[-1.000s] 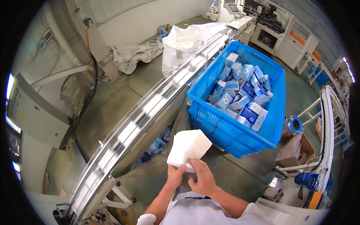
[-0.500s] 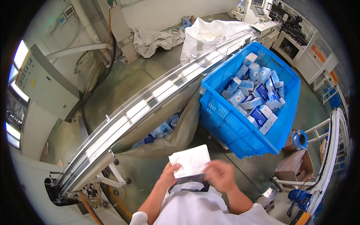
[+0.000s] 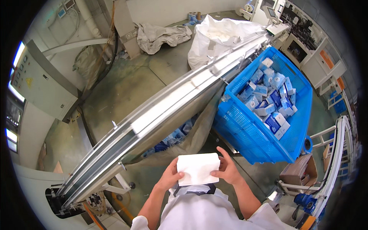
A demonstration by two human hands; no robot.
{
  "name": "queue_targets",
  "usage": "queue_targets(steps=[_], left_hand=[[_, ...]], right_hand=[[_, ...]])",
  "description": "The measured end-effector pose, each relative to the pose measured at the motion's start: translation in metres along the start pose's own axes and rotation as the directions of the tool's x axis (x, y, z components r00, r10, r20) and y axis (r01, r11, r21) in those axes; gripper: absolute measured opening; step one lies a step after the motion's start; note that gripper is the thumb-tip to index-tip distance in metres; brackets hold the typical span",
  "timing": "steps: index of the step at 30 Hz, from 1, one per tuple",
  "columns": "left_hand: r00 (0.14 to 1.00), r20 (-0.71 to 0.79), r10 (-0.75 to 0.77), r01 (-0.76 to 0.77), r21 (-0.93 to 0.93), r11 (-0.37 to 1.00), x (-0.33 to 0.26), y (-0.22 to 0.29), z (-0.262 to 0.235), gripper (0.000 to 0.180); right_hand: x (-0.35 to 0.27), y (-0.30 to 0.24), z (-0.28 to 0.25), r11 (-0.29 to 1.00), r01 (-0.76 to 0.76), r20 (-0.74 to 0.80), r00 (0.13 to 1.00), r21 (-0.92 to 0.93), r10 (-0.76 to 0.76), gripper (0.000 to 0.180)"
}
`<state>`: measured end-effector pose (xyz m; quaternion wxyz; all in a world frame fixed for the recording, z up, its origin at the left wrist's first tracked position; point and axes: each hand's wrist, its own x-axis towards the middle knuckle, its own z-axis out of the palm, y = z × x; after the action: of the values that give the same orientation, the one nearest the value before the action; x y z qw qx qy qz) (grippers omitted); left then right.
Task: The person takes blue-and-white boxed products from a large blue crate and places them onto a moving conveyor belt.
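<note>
A white stack of folded tissues [image 3: 198,168] is held in front of my body, roughly rectangular with a soft, slightly dented face. My left hand [image 3: 171,176] grips its left edge, thumb on the face turned to me. On the opposite edge, my right hand [image 3: 228,168] holds it with the thumb pressed on the face and the index finger stretched up past the corner. The fingers behind the stack are hidden. Beyond my right hand stands a blue plastic crate [image 3: 249,132] with many blue-and-white tissue packs [image 3: 273,97] piled inside.
A metal conveyor [image 3: 153,119] carrying white pieces runs diagonally from lower left to far right. Under it hangs a grey cloth [image 3: 199,142] with blue packs in it. A large white sack [image 3: 203,46] stands behind. At right are a cardboard box [image 3: 295,172] and a white frame [image 3: 337,153].
My right hand, blurred and beside the stack before, now grips its right edge. The stack has turned level and moved slightly down and right. The view has shifted a little.
</note>
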<state>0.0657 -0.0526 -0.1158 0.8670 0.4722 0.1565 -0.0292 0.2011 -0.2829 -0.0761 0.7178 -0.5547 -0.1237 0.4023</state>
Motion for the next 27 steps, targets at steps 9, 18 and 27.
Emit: queue_targets(steps=[9, 18, 27], left_hand=[[0.964, -0.186, 0.191, -0.229, -0.213, 0.95, 0.033, 0.077, -0.103, 0.058], [0.972, -0.229, 0.058, -0.091, -0.137, 0.986, 0.057, 0.087, -0.135, 0.036], [0.988, 0.155, 0.007, 0.069, -0.476, 0.877, 0.13, 0.15, -0.109, 0.068]], right_hand=[[0.054, -0.082, 0.1, 0.978, 0.208, -0.183, 0.96, -0.032, -0.21, 0.106], [0.131, -0.085, 0.138, 0.986, 0.123, -0.118, 0.984, -0.116, -0.136, 0.1], [0.183, -0.092, 0.108, 0.979, 0.055, -0.101, 0.992, -0.197, -0.076, 0.106]])
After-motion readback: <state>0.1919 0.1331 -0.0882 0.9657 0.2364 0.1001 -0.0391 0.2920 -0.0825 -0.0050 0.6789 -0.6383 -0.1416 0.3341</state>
